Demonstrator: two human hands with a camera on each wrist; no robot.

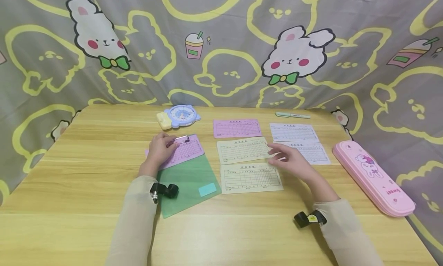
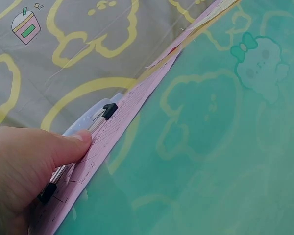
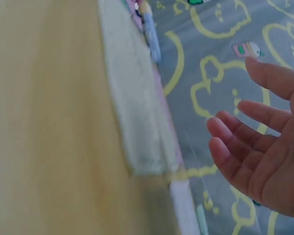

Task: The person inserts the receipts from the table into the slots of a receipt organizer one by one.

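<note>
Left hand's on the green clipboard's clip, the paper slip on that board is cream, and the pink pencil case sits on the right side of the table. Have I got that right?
Not quite: the paper slip on the green clipboard is purple, not cream, as the head view shows. The left hand is on the clip, and the pink pencil case sits on the table's right side.

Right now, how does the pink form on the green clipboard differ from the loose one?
The pink form on the green clipboard lies partly under the left hand; the loose pink form lies uncovered on the table. The clipboard form slants; the loose form is nearly straight. Both bear printed grids.
</note>
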